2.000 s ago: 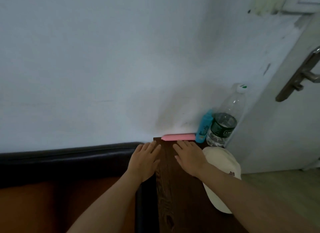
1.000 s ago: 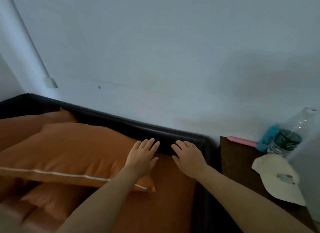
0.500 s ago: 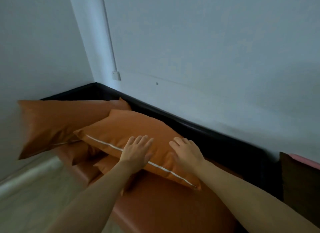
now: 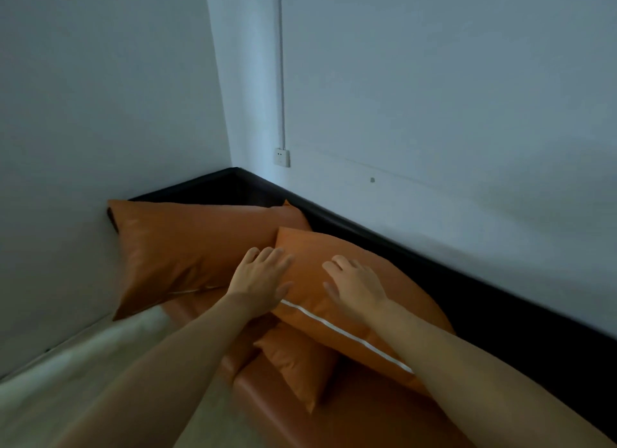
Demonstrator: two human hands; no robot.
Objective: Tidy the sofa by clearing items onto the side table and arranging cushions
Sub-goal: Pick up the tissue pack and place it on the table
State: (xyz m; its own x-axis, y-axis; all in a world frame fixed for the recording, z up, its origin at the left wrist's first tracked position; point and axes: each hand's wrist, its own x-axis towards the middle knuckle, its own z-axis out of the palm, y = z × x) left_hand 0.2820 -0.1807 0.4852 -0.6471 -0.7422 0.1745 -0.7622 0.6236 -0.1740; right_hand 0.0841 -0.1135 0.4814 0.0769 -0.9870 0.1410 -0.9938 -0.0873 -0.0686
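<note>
Since half a second ago the view has turned further to the sofa corner, and both hands have moved up the top cushion (image 4: 340, 280), which lies on the orange sofa (image 4: 350, 414). The left hand (image 4: 262, 280) rests flat at the left edge of this cushion, fingers straight and a little spread. The right hand (image 4: 355, 285) lies flat on its middle, fingers also relaxed, holding nothing. A larger cushion (image 4: 187, 247) leans behind the top cushion, and a smaller cushion (image 4: 300, 364) lies partly under it. A wall socket (image 4: 281, 157) is above.
</note>
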